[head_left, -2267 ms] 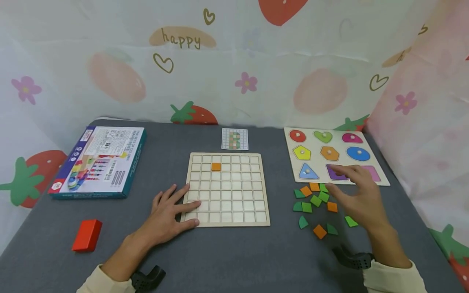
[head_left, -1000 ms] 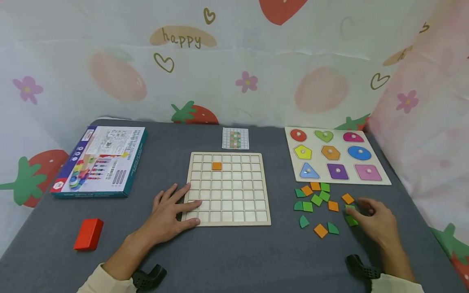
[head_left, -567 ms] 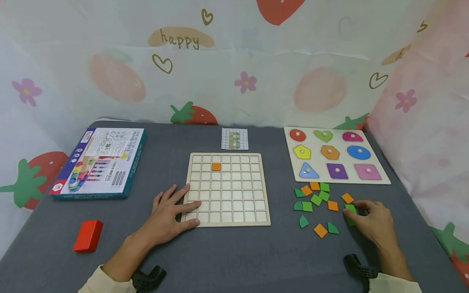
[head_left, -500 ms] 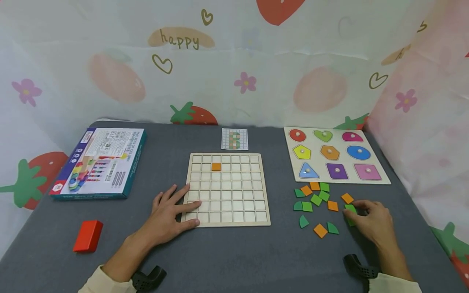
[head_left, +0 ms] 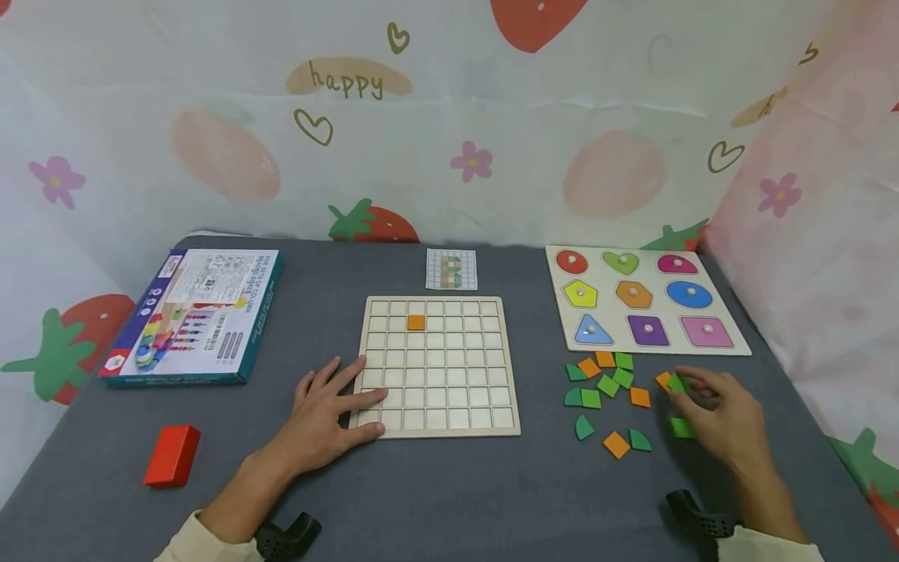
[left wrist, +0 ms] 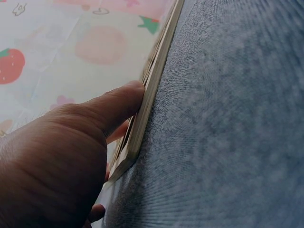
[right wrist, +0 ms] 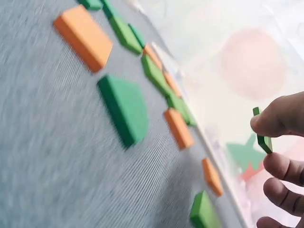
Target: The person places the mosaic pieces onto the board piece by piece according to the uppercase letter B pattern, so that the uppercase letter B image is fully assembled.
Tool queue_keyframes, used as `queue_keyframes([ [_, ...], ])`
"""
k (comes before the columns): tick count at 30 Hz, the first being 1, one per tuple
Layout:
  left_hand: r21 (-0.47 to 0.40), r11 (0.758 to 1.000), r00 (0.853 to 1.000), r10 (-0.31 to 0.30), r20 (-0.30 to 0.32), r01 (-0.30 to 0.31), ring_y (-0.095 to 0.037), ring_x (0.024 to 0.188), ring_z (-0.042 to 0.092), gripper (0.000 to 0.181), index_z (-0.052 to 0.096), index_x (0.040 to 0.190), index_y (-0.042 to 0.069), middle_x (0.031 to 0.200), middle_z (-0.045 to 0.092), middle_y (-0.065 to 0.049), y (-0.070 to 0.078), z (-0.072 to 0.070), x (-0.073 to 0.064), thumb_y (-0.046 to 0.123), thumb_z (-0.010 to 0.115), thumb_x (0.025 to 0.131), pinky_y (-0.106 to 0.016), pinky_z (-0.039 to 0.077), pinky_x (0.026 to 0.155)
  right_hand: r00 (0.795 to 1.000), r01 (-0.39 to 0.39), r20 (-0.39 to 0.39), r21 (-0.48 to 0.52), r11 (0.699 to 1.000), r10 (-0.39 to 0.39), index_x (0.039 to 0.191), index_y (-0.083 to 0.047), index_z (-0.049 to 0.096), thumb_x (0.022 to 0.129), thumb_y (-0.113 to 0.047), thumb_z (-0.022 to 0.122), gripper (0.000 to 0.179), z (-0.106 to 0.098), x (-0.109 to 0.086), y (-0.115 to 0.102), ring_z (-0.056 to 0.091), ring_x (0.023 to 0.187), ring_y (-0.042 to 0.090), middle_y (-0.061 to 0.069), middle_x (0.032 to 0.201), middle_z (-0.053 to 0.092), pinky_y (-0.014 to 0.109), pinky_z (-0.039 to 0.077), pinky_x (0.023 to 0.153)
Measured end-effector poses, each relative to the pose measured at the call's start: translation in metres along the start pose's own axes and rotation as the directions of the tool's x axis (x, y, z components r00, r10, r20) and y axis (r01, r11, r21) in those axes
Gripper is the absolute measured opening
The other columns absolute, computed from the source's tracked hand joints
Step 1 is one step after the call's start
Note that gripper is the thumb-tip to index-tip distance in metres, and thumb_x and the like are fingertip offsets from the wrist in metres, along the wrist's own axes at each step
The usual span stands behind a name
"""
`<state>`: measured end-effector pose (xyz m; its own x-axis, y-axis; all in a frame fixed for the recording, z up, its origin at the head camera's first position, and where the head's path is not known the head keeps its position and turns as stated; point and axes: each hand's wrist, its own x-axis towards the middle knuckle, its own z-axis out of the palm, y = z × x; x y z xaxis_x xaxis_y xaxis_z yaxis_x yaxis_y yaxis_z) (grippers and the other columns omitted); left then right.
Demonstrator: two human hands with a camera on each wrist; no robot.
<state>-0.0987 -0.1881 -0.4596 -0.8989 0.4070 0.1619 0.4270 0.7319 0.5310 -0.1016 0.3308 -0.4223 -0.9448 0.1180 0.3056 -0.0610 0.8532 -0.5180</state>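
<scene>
Your left hand (head_left: 323, 417) lies spread on the grid board (head_left: 511, 390); your right hand (head_left: 726, 417) pinches a green tile (head_left: 676, 384).
On the left of the bench (head_left: 449, 499) you have a printed box (head_left: 193, 316) at the far side and a red block (head_left: 172, 457) nearer you. Your left fingers reach over the board's left side, the thumb at its near left corner. The board bears one orange square (head_left: 416, 322), third column from the left, second row from the far edge; just beyond sits a pattern card (head_left: 452, 269). Further right, loose orange and green tiles (head_left: 607, 385) lie scattered on the near side of a shape puzzle (head_left: 609, 297). At their right, you hold the green tile between thumb and finger, raised off the bench, above another green tile (head_left: 682, 428).
</scene>
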Motion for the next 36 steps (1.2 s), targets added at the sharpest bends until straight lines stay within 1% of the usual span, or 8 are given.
queue_keyframes([
  [4, -0.005, 1.000, 1.000, -0.004, 0.004, 0.004, -0.048, 0.138, 0.017, 0.052, 0.065, 0.131, 0.020, 0.152, 0.032, -0.014, 0.001, 0.001, 0.000, 0.046, 0.071, 0.086, -0.068, 0.006, 0.102, 0.998, 0.051, -0.027, 0.016, 0.999, -0.050, 0.122, -0.007, 0.067, 0.086, -0.016, 0.075, 0.037, 0.015, 0.008, 0.035, 0.051, 0.090, 0.023, 0.010, 0.102, 0.057, 0.047, 0.045, 0.077],
  [7, -0.007, 1.000, 1.000, -0.004, 0.004, 0.004, -0.048, 0.138, 0.018, 0.052, 0.065, 0.131, 0.020, 0.152, 0.033, -0.014, 0.001, 0.002, 0.000, 0.046, 0.070, 0.086, -0.069, 0.006, 0.102, 0.989, 0.130, -0.074, 0.027, 0.991, -0.127, 0.125, -0.020, 0.068, 0.085, -0.024, 0.077, 0.041, 0.025, 0.016, 0.056, 0.048, 0.089, 0.014, 0.000, 0.102, 0.058, 0.031, 0.043, 0.079],
  [14, -0.012, 1.000, 1.000, 0.001, -0.001, -0.001, -0.048, 0.138, 0.018, 0.052, 0.065, 0.131, 0.020, 0.152, 0.033, -0.014, 0.001, 0.001, 0.001, 0.046, 0.071, 0.086, -0.069, 0.006, 0.102, 0.981, 0.192, -0.045, 0.148, 0.970, -0.187, 0.117, -0.001, 0.068, 0.082, -0.004, 0.076, 0.036, -0.013, 0.024, -0.040, 0.054, 0.095, 0.030, 0.013, 0.103, 0.060, 0.040, 0.043, 0.086],
  [18, -0.011, 1.000, 1.000, -0.002, 0.000, 0.002, -0.048, 0.138, 0.018, 0.052, 0.065, 0.131, 0.020, 0.152, 0.033, -0.014, 0.001, 0.001, 0.001, 0.046, 0.070, 0.086, -0.069, 0.007, 0.102, 0.968, 0.252, -0.023, 0.164, 0.954, -0.252, 0.115, 0.000, 0.069, 0.081, -0.001, 0.076, 0.034, -0.018, 0.035, -0.070, 0.054, 0.094, 0.025, 0.010, 0.102, 0.062, 0.025, 0.039, 0.083],
  [20, -0.010, 1.000, 1.000, -0.006, -0.001, 0.006, -0.048, 0.138, 0.018, 0.052, 0.065, 0.130, 0.020, 0.152, 0.033, -0.014, 0.001, 0.000, 0.001, 0.046, 0.070, 0.086, -0.069, 0.007, 0.102, 0.961, 0.272, -0.010, 0.180, 0.945, -0.275, 0.115, -0.001, 0.069, 0.082, -0.002, 0.077, 0.034, -0.017, 0.041, -0.080, 0.053, 0.094, 0.022, 0.008, 0.101, 0.062, 0.020, 0.038, 0.083],
  [25, -0.003, 1.000, 1.000, -0.012, 0.001, 0.012, -0.048, 0.138, 0.018, 0.052, 0.065, 0.130, 0.020, 0.152, 0.033, -0.014, 0.001, -0.001, 0.000, 0.047, 0.070, 0.086, -0.068, 0.007, 0.102, 0.949, 0.299, 0.024, 0.250, 0.921, -0.315, 0.116, 0.000, 0.069, 0.083, -0.005, 0.076, 0.033, -0.009, 0.055, -0.106, 0.050, 0.094, 0.019, 0.008, 0.102, 0.061, 0.024, 0.040, 0.080],
  [30, -0.008, 1.000, 1.000, -0.009, 0.004, 0.009, -0.047, 0.138, 0.017, 0.052, 0.065, 0.131, 0.020, 0.152, 0.033, -0.014, 0.001, -0.001, 0.000, 0.046, 0.070, 0.086, -0.068, 0.006, 0.103, 0.925, 0.349, 0.033, 0.325, 0.879, -0.380, 0.113, 0.001, 0.070, 0.083, -0.001, 0.074, 0.030, 0.009, 0.068, -0.127, 0.051, 0.093, 0.022, 0.008, 0.099, 0.061, 0.036, 0.041, 0.081],
  [36, -0.012, 1.000, 1.000, -0.007, 0.010, 0.007, -0.048, 0.138, 0.017, 0.052, 0.065, 0.131, 0.020, 0.152, 0.033, -0.014, 0.002, -0.002, -0.001, 0.047, 0.069, 0.087, -0.068, 0.006, 0.102, 0.909, 0.341, 0.088, 0.402, 0.850, -0.407, 0.113, 0.001, 0.070, 0.084, -0.002, 0.074, 0.029, 0.035, 0.080, -0.156, 0.054, 0.094, 0.026, 0.009, 0.101, 0.061, 0.048, 0.044, 0.085],
])
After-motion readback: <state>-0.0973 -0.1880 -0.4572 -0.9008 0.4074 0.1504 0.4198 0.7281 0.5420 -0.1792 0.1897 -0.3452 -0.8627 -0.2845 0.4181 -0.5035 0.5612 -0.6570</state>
